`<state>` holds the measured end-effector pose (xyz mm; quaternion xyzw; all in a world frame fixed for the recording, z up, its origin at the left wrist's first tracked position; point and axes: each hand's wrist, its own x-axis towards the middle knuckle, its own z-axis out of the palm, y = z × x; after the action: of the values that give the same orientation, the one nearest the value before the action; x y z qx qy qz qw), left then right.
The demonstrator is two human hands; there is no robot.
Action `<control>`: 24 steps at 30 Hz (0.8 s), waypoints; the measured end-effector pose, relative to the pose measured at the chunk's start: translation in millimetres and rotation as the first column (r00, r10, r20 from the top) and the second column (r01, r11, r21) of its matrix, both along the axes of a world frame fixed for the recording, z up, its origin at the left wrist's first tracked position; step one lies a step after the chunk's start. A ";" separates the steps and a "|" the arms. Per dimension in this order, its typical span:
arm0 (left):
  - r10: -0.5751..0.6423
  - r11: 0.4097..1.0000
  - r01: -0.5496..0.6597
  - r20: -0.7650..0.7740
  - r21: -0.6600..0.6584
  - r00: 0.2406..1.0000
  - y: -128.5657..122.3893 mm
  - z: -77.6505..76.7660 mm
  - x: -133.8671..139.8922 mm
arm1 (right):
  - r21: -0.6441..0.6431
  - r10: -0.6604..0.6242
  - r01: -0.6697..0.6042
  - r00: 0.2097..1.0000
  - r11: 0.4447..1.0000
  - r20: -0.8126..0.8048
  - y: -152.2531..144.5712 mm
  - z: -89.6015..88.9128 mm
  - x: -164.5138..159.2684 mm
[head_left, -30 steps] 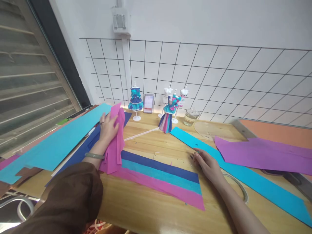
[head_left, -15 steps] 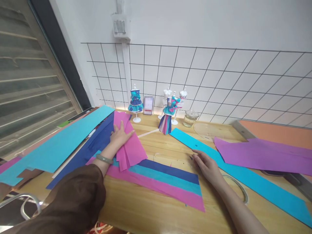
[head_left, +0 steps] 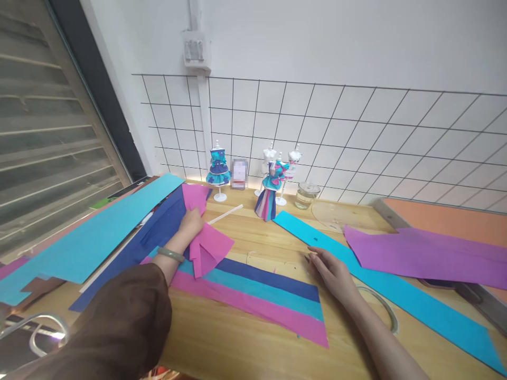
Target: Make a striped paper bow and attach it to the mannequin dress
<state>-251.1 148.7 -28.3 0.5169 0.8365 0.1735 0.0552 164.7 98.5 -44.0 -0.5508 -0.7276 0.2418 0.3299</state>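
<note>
My left hand [head_left: 191, 224] is closed round the middle of a pink crepe paper sheet [head_left: 214, 244], bunching it so that both ends fan out. Under its lower end lies a long strip [head_left: 269, 295] in dark blue, turquoise and pink bands. Resting on the table at the right, my right hand [head_left: 330, 269] has its fingers drawn together. A small dark tip pokes out by the fingertips; what it belongs to is hidden. Beyond that hand runs a bright blue paper strip [head_left: 380, 277]. A narrow white strip [head_left: 227, 213] lies just past the pink paper.
Small dress forms stand at the back, one in a tiered blue dress [head_left: 218, 168], another in a striped skirt [head_left: 266, 203]. A glass bowl of liquid [head_left: 307, 195] is beside them. Purple paper [head_left: 420, 256] lies right; turquoise [head_left: 119, 232] and dark blue sheets [head_left: 156, 237] lie left.
My left hand was spread flat on the pink paper; its fingers have closed and gathered the sheet at the middle. My right hand has stayed nearly in place.
</note>
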 end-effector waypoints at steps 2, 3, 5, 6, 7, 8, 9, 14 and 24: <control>-0.006 0.999 0.005 0.025 0.033 1.000 1.0 3.1 -10.9 | -0.002 0.005 -0.005 1.000 1.000 -0.002 0.5 -0.8 0.5; 0.003 0.998 -0.005 0.035 0.056 0.999 1.2 5.3 -16.4 | -0.001 0.009 -0.009 1.000 1.000 0.002 0.7 -1.1 0.7; 0.030 0.994 -0.036 0.052 0.102 0.998 0.4 10.3 -27.3 | 0.008 0.014 -0.014 1.000 1.000 0.007 1.1 -1.6 0.8; 0.043 0.990 -0.051 0.058 0.130 0.997 -0.7 13.1 -32.8 | 0.012 0.013 -0.013 1.000 1.000 0.008 1.1 -1.5 0.7; 0.054 0.985 -0.063 0.061 0.163 0.997 -2.1 15.9 -38.2 | 0.015 0.011 -0.012 1.000 1.000 0.007 1.1 -1.4 0.6; 0.061 0.976 -0.073 0.066 0.203 0.996 -3.8 18.6 -43.6 | 0.016 0.009 -0.009 1.000 1.000 0.006 0.9 -1.2 0.5; 0.065 0.953 -0.088 0.088 0.289 0.994 -5.7 21.2 -48.9 | 0.016 0.007 -0.007 1.000 1.000 0.005 0.8 -1.0 0.4; 0.089 0.904 -0.112 0.075 0.413 0.993 -15.6 31.4 -72.2 | 0.004 0.010 -0.010 1.000 1.000 0.016 0.9 -1.1 1.0; 0.284 0.935 -0.205 -0.263 0.290 0.922 -31.1 43.0 -64.3 | -0.017 -0.002 0.002 1.000 1.000 0.008 1.6 -3.1 0.3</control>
<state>-315.4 117.6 14.7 0.4305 0.8639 0.2051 -0.1622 165.0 100.1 -47.1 -0.5553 -0.7263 0.2452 0.3224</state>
